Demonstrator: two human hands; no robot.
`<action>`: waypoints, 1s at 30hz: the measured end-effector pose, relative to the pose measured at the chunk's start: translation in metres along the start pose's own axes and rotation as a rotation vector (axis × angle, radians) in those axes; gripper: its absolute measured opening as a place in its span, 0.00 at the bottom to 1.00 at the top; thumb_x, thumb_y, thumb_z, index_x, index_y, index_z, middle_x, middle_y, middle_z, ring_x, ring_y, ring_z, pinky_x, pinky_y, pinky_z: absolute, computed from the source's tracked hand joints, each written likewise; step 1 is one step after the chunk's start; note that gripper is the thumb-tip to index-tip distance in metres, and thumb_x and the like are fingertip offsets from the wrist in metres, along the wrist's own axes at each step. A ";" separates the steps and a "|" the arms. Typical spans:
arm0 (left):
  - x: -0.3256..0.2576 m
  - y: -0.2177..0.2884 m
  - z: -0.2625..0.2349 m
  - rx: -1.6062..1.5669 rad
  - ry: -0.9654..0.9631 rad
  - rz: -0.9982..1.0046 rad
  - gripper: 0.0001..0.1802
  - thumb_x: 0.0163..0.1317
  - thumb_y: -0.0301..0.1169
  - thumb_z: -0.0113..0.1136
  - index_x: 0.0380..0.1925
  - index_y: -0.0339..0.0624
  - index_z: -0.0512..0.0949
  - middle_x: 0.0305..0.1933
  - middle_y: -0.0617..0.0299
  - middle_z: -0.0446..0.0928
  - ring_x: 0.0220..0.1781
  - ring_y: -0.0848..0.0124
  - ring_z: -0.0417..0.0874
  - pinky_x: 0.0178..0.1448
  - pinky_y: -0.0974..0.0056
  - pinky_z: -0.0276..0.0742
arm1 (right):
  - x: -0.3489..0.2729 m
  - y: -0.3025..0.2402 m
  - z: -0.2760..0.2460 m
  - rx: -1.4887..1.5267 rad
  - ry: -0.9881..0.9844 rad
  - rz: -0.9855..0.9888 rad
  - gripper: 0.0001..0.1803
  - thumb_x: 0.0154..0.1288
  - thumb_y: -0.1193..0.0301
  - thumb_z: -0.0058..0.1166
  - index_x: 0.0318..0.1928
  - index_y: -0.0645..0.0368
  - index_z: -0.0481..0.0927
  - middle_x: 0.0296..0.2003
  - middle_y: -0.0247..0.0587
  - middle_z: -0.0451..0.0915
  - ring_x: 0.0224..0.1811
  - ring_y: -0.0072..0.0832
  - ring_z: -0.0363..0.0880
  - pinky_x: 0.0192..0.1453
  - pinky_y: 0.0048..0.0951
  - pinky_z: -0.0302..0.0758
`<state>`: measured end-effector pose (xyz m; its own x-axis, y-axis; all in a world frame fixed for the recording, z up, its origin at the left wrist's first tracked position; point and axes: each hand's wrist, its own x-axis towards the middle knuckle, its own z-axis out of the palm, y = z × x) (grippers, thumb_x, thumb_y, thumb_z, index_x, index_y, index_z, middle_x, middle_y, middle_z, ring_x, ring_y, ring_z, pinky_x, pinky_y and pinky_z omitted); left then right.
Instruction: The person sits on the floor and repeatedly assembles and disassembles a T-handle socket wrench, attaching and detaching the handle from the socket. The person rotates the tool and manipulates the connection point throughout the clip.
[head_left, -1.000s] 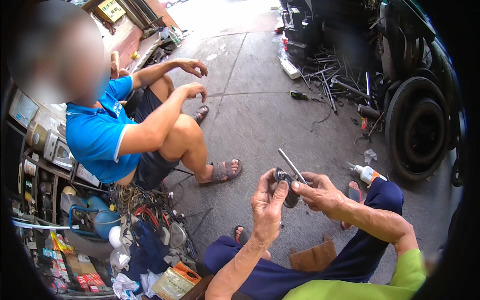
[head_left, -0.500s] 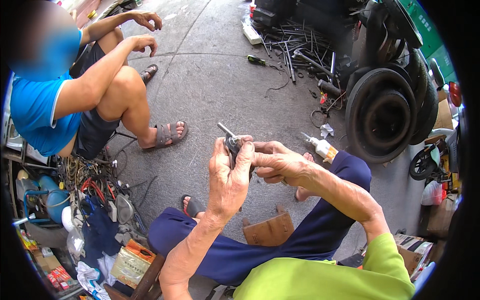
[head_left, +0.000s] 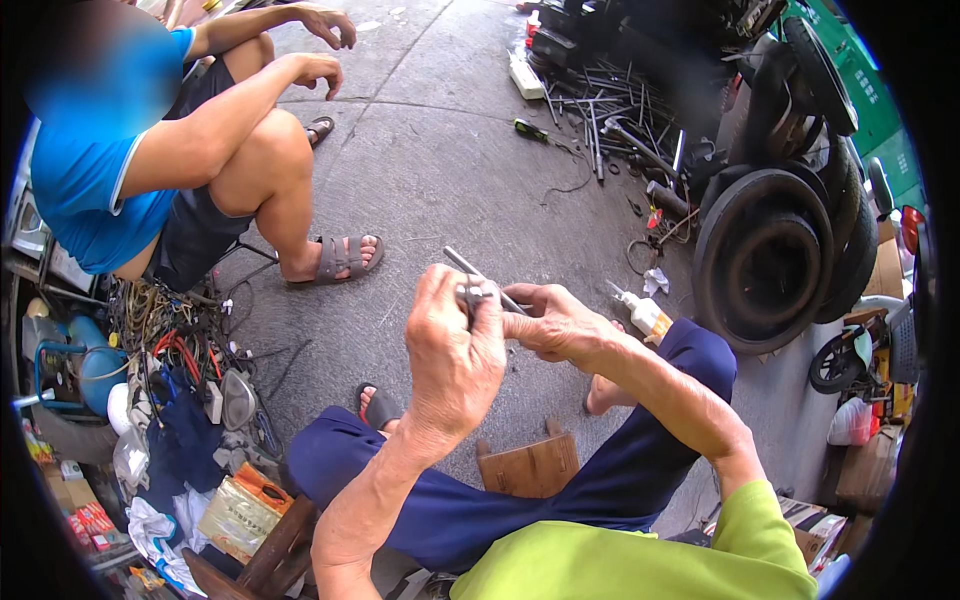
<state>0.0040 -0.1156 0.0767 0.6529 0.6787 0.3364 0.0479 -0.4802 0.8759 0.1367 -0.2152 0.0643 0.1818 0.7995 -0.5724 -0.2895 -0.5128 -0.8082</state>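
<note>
One slim metal rod [head_left: 462, 261] and one small dark metal part [head_left: 478, 292] are up in front of you, over the grey floor [head_left: 430, 180]. Your left hand [head_left: 455, 350] has its fingers and thumb clamped on the dark part (its exact form is mostly hidden by them), while your right hand [head_left: 565, 325] has thumb and fingers closed on the rod, its far end sticking out past your left fingers. Below your wrists you have one low wooden stool [head_left: 528, 466]; near your right knee stands one white bottle [head_left: 643, 313] with one orange label, its print too small to make out. Farther off, count one green-handled screwdriver [head_left: 531, 130] beside a heap of metal bars [head_left: 640, 120] too tangled to number. At upper right, one green panel [head_left: 880, 110] bears pale characters, also too small to read. One co-worker in a blue shirt [head_left: 75, 190] sits at your left, both sandals showing.
</note>
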 end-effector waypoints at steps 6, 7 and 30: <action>0.027 -0.016 -0.041 0.090 0.062 0.081 0.09 0.67 0.26 0.52 0.31 0.30 0.76 0.33 0.53 0.74 0.34 0.62 0.78 0.41 0.60 0.73 | -0.011 -0.005 -0.007 -0.275 0.182 -0.069 0.22 0.60 0.52 0.65 0.36 0.62 0.83 0.24 0.33 0.81 0.25 0.17 0.73 0.28 0.25 0.65; 0.031 -0.020 -0.047 0.099 0.071 0.087 0.09 0.67 0.25 0.52 0.31 0.30 0.76 0.33 0.53 0.74 0.35 0.62 0.78 0.42 0.60 0.73 | -0.016 -0.010 -0.010 -0.258 0.227 -0.077 0.22 0.62 0.52 0.64 0.33 0.61 0.84 0.19 0.28 0.77 0.18 0.14 0.66 0.20 0.22 0.59; 0.030 -0.070 -0.074 0.223 0.088 0.021 0.09 0.68 0.30 0.55 0.35 0.33 0.76 0.30 0.61 0.75 0.29 0.74 0.74 0.35 0.66 0.72 | -0.089 -0.013 -0.082 0.342 0.169 -0.532 0.20 0.69 0.67 0.47 0.48 0.76 0.78 0.23 0.52 0.82 0.07 0.10 0.55 0.13 0.14 0.50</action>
<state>-0.0356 -0.0202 0.0509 0.5878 0.7083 0.3910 0.2070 -0.5988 0.7736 0.2013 -0.3054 0.1140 0.5197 0.8424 -0.1426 -0.3965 0.0900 -0.9136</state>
